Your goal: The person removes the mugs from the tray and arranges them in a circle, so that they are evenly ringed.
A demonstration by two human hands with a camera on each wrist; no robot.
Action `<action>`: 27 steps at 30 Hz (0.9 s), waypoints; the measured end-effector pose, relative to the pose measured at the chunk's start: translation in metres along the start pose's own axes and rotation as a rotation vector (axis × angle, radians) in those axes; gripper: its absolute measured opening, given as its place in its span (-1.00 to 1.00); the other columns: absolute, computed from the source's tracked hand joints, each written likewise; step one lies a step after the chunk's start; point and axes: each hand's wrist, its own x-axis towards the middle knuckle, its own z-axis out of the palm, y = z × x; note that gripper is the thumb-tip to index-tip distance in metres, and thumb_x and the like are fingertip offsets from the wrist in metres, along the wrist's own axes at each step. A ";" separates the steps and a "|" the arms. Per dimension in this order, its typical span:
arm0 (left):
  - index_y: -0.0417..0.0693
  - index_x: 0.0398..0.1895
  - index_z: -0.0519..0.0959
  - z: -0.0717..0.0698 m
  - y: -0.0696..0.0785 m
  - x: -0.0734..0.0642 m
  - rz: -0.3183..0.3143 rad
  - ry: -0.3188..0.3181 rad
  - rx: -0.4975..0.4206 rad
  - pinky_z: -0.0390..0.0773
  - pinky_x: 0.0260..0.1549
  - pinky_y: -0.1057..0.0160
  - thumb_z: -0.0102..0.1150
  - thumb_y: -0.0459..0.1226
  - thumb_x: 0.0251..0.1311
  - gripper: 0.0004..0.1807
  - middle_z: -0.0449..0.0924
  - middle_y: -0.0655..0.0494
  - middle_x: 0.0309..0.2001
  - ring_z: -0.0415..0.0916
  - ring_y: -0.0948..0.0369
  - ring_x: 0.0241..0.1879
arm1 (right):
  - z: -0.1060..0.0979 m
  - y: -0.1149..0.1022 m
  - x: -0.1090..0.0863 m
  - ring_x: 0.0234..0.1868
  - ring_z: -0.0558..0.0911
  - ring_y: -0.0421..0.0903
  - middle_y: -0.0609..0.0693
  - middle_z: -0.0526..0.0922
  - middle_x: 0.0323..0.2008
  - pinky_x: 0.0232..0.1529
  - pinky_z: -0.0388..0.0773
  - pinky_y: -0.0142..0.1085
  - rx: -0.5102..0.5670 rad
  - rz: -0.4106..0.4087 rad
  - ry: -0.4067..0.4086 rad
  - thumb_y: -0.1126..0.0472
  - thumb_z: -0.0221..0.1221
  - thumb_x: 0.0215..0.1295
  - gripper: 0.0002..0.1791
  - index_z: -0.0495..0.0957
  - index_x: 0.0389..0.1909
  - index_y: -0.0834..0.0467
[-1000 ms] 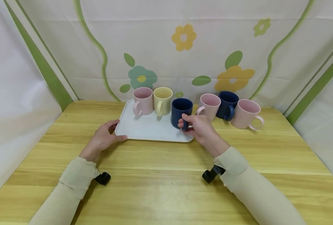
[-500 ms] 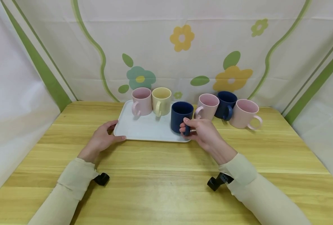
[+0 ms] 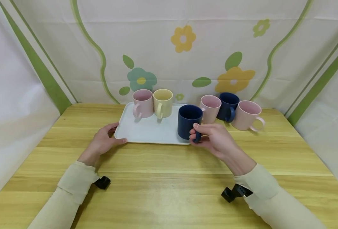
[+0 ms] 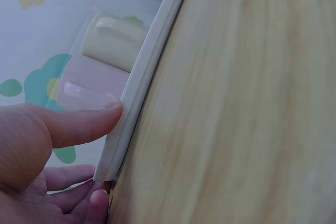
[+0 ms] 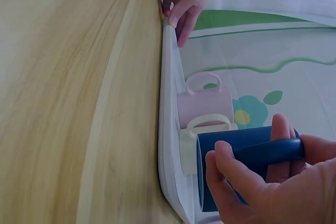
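Observation:
My right hand (image 3: 216, 140) holds a dark blue mug (image 3: 186, 125) by its handle, thumb on top. The mug is upright over the right front corner of a white tray (image 3: 149, 132); whether its base touches the tray I cannot tell. At the tray's left front corner, my left hand (image 3: 102, 140) grips the edge; in the left wrist view the thumb (image 4: 86, 125) lies on the rim and fingers curl about the corner. A pink mug (image 3: 145, 106) and a pale yellow mug (image 3: 165, 106) stand side by side at the tray's back left.
Right of the tray, a pink mug (image 3: 212, 111), another dark blue mug (image 3: 224, 106) and a second pink mug (image 3: 243, 117) stand close together on the wooden table (image 3: 157, 184). A flower-patterned curtain (image 3: 157, 38) hangs behind the table's back edge.
My right hand has carried the dark blue mug rightward and nearer to me, toward the tray's right front corner. My left hand keeps its hold on the tray; the other mugs stay put.

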 end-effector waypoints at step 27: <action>-0.26 0.70 0.03 0.001 0.001 -0.002 -0.002 -0.006 -0.008 0.23 0.53 -0.28 0.46 -0.17 0.31 0.06 0.18 -0.37 0.61 0.19 -0.27 0.55 | -0.094 0.006 -0.044 -0.26 0.85 0.02 0.02 0.80 -0.35 0.00 0.80 -0.07 0.142 -0.079 -0.002 0.33 0.11 0.61 -0.72 0.78 -0.26 0.21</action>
